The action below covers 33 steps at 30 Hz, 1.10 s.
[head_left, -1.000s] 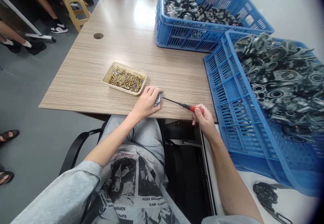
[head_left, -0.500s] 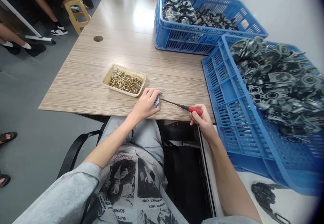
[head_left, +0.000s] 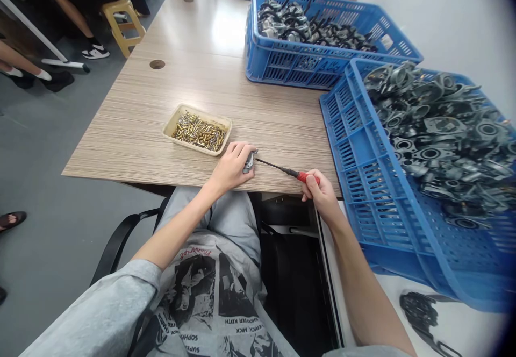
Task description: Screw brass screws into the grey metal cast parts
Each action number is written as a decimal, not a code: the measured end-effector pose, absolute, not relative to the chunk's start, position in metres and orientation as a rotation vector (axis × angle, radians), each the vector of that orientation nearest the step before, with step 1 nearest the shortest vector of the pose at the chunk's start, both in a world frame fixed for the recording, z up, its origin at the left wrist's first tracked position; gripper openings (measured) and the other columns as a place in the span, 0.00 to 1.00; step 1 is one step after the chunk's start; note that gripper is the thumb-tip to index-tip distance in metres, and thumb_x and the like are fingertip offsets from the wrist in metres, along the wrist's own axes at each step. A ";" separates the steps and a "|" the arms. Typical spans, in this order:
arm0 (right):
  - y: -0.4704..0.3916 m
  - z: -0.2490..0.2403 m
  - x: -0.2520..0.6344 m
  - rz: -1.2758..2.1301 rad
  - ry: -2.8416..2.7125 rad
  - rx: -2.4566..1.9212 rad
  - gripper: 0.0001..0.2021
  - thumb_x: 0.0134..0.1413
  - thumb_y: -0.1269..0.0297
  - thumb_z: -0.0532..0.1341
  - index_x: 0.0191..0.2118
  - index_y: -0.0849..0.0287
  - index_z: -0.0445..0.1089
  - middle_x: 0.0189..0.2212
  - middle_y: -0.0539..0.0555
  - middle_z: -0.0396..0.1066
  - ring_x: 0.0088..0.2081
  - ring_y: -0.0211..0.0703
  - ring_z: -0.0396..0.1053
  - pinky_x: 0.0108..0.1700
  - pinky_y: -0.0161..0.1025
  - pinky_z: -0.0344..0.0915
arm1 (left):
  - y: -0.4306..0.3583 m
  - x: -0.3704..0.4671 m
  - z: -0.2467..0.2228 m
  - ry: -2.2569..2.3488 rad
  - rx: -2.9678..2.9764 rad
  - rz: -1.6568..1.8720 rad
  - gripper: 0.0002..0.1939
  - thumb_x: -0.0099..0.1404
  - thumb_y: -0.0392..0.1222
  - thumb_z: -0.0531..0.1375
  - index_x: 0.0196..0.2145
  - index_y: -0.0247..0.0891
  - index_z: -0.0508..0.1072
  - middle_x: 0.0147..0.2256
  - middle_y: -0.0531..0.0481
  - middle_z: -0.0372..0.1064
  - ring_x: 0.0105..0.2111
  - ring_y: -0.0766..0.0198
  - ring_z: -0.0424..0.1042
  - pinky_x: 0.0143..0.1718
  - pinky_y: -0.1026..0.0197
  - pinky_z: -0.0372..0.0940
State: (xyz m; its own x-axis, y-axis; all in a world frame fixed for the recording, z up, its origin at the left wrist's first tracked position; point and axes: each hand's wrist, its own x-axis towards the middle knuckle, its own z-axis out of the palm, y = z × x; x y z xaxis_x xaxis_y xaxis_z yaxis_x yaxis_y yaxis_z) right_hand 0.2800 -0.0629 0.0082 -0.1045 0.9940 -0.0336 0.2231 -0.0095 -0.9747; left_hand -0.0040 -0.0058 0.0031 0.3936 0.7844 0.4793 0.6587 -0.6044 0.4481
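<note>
Steadily now, we want the metal part (head_left: 249, 162) braced and the screwdriver (head_left: 287, 171) straight.
Our left hand (head_left: 233, 169) clamps the part near the edge of the table (head_left: 282, 115), beside the tray (head_left: 196, 145); our right hand (head_left: 321, 194) has its fingers closed on the red handle. We'd best align the shaft before pressing; whether its tip touches, we cannot tell.

The left hand (head_left: 233, 168) and right hand (head_left: 322, 195) both gripped, a gap between them.
The left forearm (head_left: 181, 225) slanted forward and inward, palm-down, its fingers (head_left: 242, 147) arched away from the left thumb (head_left: 245, 177); the right forearm (head_left: 358, 268) angled inward, its fingers curled in and the right thumb (head_left: 313, 183) lying uppermost.
</note>
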 end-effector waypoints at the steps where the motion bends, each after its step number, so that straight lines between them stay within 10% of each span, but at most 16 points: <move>1: -0.063 0.008 0.280 1.190 -1.449 -1.339 0.17 0.69 0.46 0.55 0.34 0.53 0.61 0.19 0.42 0.53 0.20 0.35 0.54 0.23 0.33 0.62 | -0.006 -0.004 0.003 1.291 2.461 1.003 0.24 0.60 0.33 0.61 0.54 0.39 0.65 0.51 0.42 0.67 0.55 0.49 0.63 0.58 0.49 0.63; 16: -0.063 0.005 0.285 1.239 -1.401 -1.322 0.15 0.64 0.48 0.62 0.46 0.50 0.63 0.20 0.41 0.52 0.20 0.36 0.55 0.24 0.35 0.65 | -0.007 -0.004 0.003 1.273 2.492 0.968 0.25 0.60 0.32 0.61 0.55 0.38 0.66 0.53 0.41 0.66 0.57 0.48 0.62 0.60 0.47 0.63; 33: -0.062 0.002 0.286 1.258 -1.361 -1.290 0.14 0.65 0.47 0.59 0.37 0.52 0.62 0.19 0.41 0.50 0.19 0.35 0.50 0.22 0.33 0.63 | -0.008 -0.005 0.007 1.214 2.510 0.964 0.25 0.58 0.32 0.61 0.54 0.37 0.66 0.53 0.41 0.67 0.57 0.48 0.62 0.60 0.46 0.63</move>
State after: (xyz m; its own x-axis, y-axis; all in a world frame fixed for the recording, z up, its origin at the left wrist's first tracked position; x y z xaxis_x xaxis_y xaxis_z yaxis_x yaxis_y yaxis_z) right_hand 0.2863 -0.0618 0.0022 -0.1011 0.9934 -0.0547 0.1323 -0.0411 -0.9904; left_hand -0.0052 -0.0084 0.0068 0.4529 0.7562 0.4722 0.6315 -0.6460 0.4288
